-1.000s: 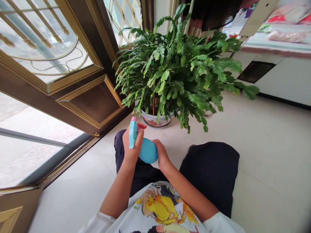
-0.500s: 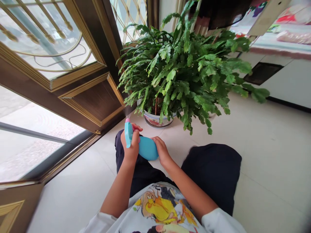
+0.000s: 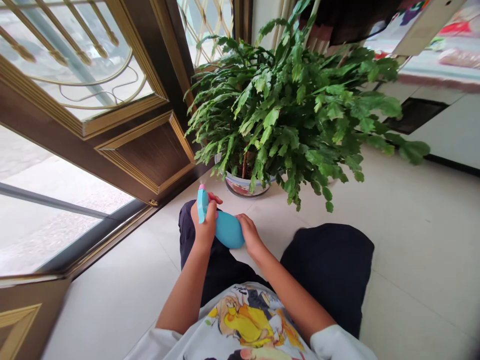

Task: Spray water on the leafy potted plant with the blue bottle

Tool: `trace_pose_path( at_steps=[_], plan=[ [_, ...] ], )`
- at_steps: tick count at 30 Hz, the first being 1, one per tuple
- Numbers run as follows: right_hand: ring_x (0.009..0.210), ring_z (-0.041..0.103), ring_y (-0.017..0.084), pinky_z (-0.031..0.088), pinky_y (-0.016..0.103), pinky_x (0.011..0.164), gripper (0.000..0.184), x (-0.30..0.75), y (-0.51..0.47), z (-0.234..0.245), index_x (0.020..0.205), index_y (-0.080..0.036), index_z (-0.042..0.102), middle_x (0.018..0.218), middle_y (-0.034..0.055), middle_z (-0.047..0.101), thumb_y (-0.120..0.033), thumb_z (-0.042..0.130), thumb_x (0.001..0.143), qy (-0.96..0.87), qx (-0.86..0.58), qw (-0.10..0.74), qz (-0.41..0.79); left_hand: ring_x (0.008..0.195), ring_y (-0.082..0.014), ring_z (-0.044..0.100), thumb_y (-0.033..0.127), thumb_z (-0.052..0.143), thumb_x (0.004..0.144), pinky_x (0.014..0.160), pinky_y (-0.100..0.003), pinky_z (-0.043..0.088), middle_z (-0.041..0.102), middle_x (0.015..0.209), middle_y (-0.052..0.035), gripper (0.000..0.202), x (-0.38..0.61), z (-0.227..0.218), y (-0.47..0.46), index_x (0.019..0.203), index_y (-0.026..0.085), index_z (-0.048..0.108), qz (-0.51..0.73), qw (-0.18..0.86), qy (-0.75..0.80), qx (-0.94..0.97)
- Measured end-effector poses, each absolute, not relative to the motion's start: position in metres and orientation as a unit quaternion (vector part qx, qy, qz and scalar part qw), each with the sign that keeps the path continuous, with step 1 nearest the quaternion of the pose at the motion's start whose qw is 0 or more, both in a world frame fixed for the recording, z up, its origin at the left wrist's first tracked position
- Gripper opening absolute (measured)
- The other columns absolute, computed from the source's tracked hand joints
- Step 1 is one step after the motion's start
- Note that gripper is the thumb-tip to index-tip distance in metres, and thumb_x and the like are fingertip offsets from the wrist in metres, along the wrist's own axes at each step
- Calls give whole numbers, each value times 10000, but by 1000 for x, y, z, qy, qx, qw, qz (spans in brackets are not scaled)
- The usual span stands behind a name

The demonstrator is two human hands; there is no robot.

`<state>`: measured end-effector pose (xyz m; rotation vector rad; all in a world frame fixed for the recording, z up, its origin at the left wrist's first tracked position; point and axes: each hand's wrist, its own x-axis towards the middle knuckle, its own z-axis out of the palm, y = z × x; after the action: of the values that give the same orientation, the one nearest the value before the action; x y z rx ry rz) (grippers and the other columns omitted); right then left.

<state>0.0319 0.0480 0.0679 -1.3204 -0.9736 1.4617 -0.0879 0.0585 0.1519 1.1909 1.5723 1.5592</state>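
The left hand [image 3: 204, 225] is wrapped around the head of a blue spray bottle [image 3: 221, 224], fingers curled over the trigger. The right hand [image 3: 249, 235] cups the bottle's round body from its 4 o'clock side, fingers pressed against it. The bottle sits above the person's dark-trousered knee, pink nozzle [image 3: 201, 187] pointing to 12 o'clock. At 1 o'clock, nearby, a leafy potted plant [image 3: 292, 107] stands in a patterned pot [image 3: 242, 185] on the tiled floor [image 3: 412, 235]. A wooden door [image 3: 142, 150] is at 10 o'clock.
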Motion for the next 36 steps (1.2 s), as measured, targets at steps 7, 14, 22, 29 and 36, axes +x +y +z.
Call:
trace_pose_path(
  at_steps=[7, 14, 22, 29, 36],
  plan=[
    [830, 535, 219, 415, 324, 807, 272, 45, 44, 62, 684, -253, 556, 760, 4, 609, -509, 500, 758, -365, -558, 464, 584, 826, -174, 655, 308, 541, 811, 667, -264, 499, 724, 899, -21, 158, -73, 143, 59, 854, 204, 651, 581, 317, 597, 452],
    [855, 562, 220, 428, 333, 834, 258, 53, 41, 62, 690, -243, 570, 779, 7, 638, -487, 522, 758, -364, -555, 475, 578, 786, -167, 662, 295, 528, 822, 603, -236, 471, 676, 803, -17, 135, -66, 138, 56, 810, 198, 621, 595, 333, 579, 448],
    [725, 484, 214, 407, 356, 743, 300, 62, 31, 56, 638, -262, 483, 683, -7, 534, -519, 544, 779, -331, -562, 489, 579, 667, -146, 618, 265, 532, 800, 556, -240, 426, 684, 759, -9, 131, -58, 131, 60, 736, 195, 622, 557, 338, 566, 505],
    [664, 439, 210, 393, 365, 679, 341, 67, 27, 55, 617, -272, 435, 625, -15, 469, -555, 550, 769, -292, -583, 490, 579, 681, -148, 610, 328, 554, 821, 544, -237, 429, 710, 844, -24, 159, -48, 127, 64, 810, 191, 637, 556, 352, 554, 511],
    [663, 443, 209, 401, 359, 658, 350, 71, 22, 50, 614, -271, 436, 624, -13, 476, -551, 578, 769, -280, -582, 496, 580, 680, -143, 599, 278, 522, 810, 590, -235, 461, 674, 768, -20, 152, -43, 122, 61, 745, 187, 625, 532, 331, 564, 538]
  ],
)
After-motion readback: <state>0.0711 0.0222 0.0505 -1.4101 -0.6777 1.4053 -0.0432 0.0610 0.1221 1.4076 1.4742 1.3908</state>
